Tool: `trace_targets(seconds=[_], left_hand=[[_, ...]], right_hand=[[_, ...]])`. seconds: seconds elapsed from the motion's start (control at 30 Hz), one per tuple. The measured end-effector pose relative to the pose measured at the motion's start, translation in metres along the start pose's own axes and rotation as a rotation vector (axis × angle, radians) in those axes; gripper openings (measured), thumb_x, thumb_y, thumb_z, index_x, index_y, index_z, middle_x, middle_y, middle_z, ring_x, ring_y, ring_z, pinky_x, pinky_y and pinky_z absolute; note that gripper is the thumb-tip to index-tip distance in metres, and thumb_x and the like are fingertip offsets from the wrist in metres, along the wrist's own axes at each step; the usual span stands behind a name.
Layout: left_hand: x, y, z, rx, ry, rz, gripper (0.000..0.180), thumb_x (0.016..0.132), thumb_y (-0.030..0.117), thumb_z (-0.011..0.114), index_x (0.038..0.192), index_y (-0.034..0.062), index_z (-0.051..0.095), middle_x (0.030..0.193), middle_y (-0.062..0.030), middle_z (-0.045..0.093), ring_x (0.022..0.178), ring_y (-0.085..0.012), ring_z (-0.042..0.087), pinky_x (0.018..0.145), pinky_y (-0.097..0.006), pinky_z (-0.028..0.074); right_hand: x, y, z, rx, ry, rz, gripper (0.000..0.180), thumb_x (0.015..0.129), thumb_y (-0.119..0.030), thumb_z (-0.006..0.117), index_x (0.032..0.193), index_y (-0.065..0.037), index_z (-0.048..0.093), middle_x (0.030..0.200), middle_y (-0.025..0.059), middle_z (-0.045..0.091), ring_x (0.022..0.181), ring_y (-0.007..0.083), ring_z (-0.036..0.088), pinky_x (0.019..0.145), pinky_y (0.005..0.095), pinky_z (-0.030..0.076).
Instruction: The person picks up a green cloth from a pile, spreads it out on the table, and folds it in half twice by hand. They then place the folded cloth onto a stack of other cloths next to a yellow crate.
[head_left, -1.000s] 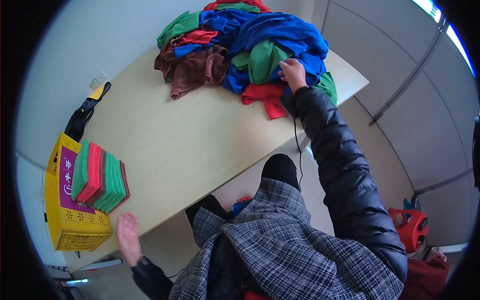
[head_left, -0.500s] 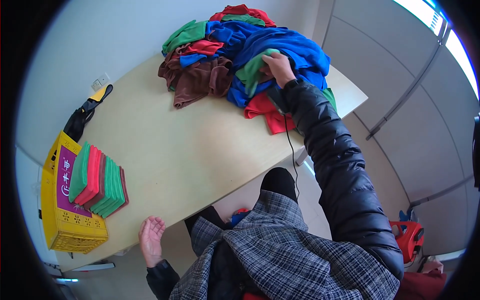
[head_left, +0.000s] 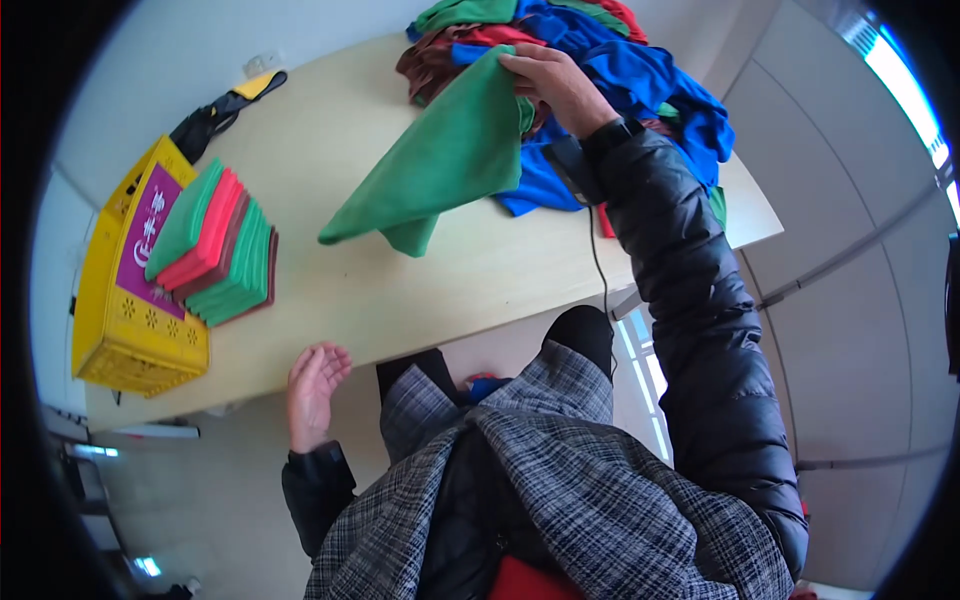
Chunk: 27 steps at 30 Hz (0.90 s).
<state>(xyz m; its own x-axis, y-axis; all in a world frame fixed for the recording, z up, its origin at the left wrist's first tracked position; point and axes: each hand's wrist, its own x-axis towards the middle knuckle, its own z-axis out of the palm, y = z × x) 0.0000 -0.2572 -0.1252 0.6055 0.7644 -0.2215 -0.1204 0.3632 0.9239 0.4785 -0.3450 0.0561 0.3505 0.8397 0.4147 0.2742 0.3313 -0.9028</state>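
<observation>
A green cloth [head_left: 440, 150] hangs by one corner from my right hand [head_left: 562, 88], whose fingers are pinched on it. Its lower end spreads leftward over the table [head_left: 390, 290]. Behind it lies a heap of crumpled cloths [head_left: 640, 85] in blue, red, brown and green. My left hand [head_left: 316, 388] is at the table's front edge, palm up with fingers loosely stretched, holding nothing. Near it, at the left, a stack of folded cloths [head_left: 222, 245] in green, red and brown leans against a yellow basket [head_left: 140, 340].
A black strap with a yellow part [head_left: 225, 112] lies by the wall, near a wall socket [head_left: 262, 64]. From a dark device [head_left: 572, 170] at my right wrist, a thin black cable [head_left: 602, 265] runs down past the table edge. Grey panels [head_left: 840, 200] stand at the right.
My right hand has pulled the green cloth off the heap, and it now hangs unfolded over the table. My left hand stays near the front edge. The whole view has shifted.
</observation>
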Motion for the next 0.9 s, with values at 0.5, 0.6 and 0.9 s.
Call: trace_targets(seconds=[0.5, 0.6, 0.9], left_hand=[[0.027, 0.002, 0.097, 0.368, -0.108, 0.253, 0.031, 0.102, 0.021, 0.056, 0.122, -0.0013, 0.058, 0.106, -0.0086, 0.067, 0.099, -0.0158, 0.063, 0.089, -0.030, 0.050], [0.030, -0.012, 0.115, 0.222, -0.157, 0.153, 0.029, 0.100, 0.016, 0.057, 0.123, -0.0021, 0.058, 0.107, -0.0073, 0.067, 0.099, -0.0139, 0.062, 0.088, -0.029, 0.049], [0.040, -0.049, 0.080, 0.126, -0.185, 0.172, 0.022, 0.098, 0.008, 0.056, 0.117, -0.0015, 0.060, 0.107, -0.0027, 0.066, 0.097, -0.0080, 0.058, 0.087, -0.026, 0.046]], right_hand=[[-0.141, 0.063, 0.118, -0.534, -0.536, 0.176, 0.029, 0.095, -0.020, 0.066, 0.118, -0.003, 0.065, 0.094, 0.0052, 0.069, 0.086, 0.0149, 0.065, 0.081, 0.0325, 0.053], [-0.162, 0.070, 0.151, -0.535, -0.542, -0.027, 0.025, 0.092, -0.018, 0.067, 0.114, -0.007, 0.067, 0.089, 0.0107, 0.068, 0.082, 0.0133, 0.064, 0.077, 0.0342, 0.052], [-0.093, 0.137, 0.003, -1.290, 0.141, -0.015, 0.056, 0.082, -0.027, 0.073, 0.131, -0.007, 0.056, 0.114, 0.0153, 0.064, 0.094, 0.0359, 0.066, 0.080, 0.0443, 0.055]])
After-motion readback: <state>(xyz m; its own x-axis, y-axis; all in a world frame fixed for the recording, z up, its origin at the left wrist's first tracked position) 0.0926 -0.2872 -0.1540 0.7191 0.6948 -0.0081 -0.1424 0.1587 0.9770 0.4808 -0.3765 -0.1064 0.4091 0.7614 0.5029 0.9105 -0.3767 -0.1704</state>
